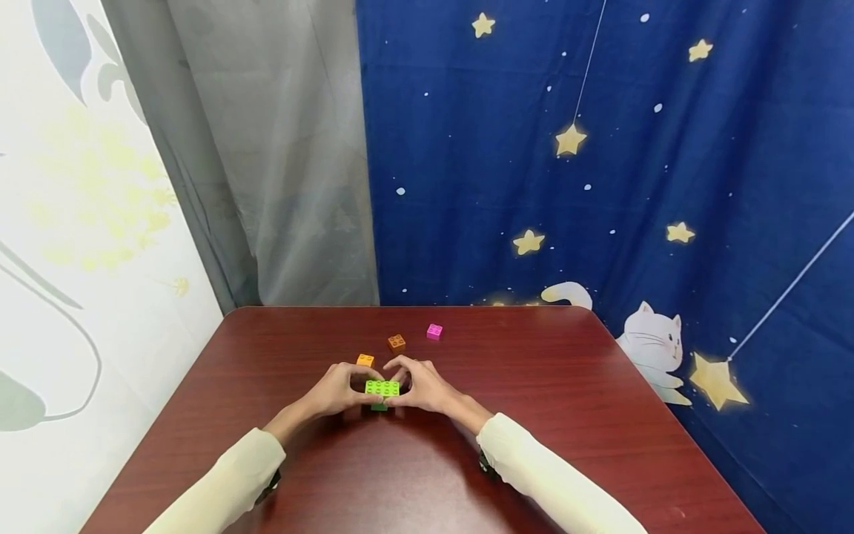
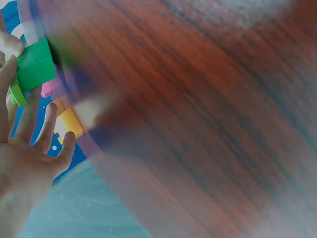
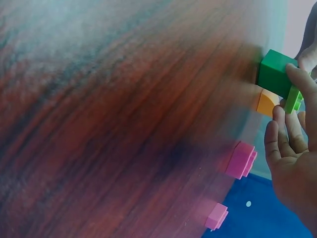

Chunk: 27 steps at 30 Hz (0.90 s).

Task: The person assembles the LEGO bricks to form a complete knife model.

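Observation:
A light green toy building brick [image 1: 382, 386] with two rows of studs sits on a darker green brick [image 1: 379, 406], at the middle of the table. My left hand [image 1: 339, 389] pinches the light green brick at its left end, thumb toward me. From the right, my right hand [image 1: 424, 387] grips its other end between thumb and fingers. In both wrist views the green brick [image 2: 37, 64] shows a smooth side, and the thinner light green brick [image 3: 293, 99] is against it. Fingers partly cover both bricks.
Just beyond the left hand lies an orange brick [image 1: 365, 360]. Farther back are a brown-orange brick [image 1: 396, 343] and a pink brick [image 1: 434, 331]. The dark red wooden table [image 1: 534, 386] ends at a grey curtain [image 1: 307, 185] and a blue starry curtain [image 1: 467, 185].

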### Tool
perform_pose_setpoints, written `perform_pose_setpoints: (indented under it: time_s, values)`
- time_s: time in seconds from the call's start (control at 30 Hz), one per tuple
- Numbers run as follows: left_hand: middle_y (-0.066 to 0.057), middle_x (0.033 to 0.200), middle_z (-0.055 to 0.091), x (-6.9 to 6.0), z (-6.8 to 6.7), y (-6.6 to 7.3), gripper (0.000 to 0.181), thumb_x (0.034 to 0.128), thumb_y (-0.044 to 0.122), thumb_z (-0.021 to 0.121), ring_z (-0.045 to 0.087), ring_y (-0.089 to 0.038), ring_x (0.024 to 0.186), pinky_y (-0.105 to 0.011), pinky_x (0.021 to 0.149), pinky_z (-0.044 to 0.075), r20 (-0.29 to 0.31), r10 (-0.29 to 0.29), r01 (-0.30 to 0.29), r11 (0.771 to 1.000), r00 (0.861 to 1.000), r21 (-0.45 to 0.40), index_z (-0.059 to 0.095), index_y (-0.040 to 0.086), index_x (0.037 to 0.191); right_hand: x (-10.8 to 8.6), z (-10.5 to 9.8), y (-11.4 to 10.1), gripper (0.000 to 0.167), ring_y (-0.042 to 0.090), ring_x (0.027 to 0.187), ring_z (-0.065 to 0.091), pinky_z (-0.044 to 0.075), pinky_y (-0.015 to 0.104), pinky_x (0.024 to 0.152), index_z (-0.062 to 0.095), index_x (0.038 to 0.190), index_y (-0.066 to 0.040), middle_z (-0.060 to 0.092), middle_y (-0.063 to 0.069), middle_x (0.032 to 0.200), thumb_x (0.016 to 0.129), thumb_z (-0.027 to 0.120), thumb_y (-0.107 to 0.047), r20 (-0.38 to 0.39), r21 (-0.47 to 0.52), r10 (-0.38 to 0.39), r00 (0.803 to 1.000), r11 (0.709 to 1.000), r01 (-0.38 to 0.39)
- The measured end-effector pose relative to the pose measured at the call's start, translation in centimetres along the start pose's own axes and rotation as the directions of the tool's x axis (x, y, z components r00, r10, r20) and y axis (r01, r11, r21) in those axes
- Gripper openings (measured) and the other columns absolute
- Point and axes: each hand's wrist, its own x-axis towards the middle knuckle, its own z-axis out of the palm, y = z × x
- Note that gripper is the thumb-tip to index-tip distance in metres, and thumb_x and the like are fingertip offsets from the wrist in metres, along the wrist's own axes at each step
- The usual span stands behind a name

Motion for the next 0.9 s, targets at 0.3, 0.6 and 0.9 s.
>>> perform_pose_setpoints:
  time_s: [0.3, 0.6, 0.9]
  values:
    - [0.012, 0.101, 0.075, -0.1, 0.1, -0.3, 0.027, 0.0831, 0.033, 0.090, 0.068, -0.009, 0.095, -0.043, 0.085, 0.057, 0.001, -0.031, 0.031, 0.999, 1.000, -0.026, 0.078, 0.024, 0.106, -0.2, -0.1, 0.1, 0.055, 0.008, 0.088, 0.071, 0.055, 0.022, 0.075, 0.064, 0.130, -0.010, 0.077, -0.001, 0.102, 0.083, 0.091, -0.025, 0.009, 0.011, 0.002, 1.000, 1.000, -0.002]
    - [0.011, 0.101, 0.075, -0.2, 0.2, -0.4, 0.028, 0.0810, 0.035, 0.091, 0.066, -0.010, 0.094, -0.039, 0.084, 0.056, -0.005, -0.083, 0.083, 0.996, 0.997, -0.019, 0.078, 0.026, 0.105, -0.6, -1.8, 0.7, 0.058, 0.015, 0.094, 0.070, 0.056, 0.029, 0.079, 0.065, 0.129, -0.005, 0.075, 0.001, 0.103, 0.082, 0.092, -0.026, 0.030, -0.019, -0.035, 0.999, 0.999, 0.036]
    - [0.010, 0.094, 0.074, -0.3, 0.2, -0.1, 0.029, 0.0791, 0.034, 0.093, 0.066, -0.011, 0.085, -0.026, 0.074, 0.054, -0.010, -0.111, 0.110, 0.993, 0.994, -0.034, 0.079, 0.026, 0.104, -1.0, -2.7, 2.3, 0.051, 0.023, 0.094, 0.072, 0.058, 0.040, 0.082, 0.067, 0.125, 0.000, 0.076, 0.011, 0.102, 0.083, 0.090, -0.019, -0.027, -0.034, -0.083, 0.996, 0.996, 0.082]
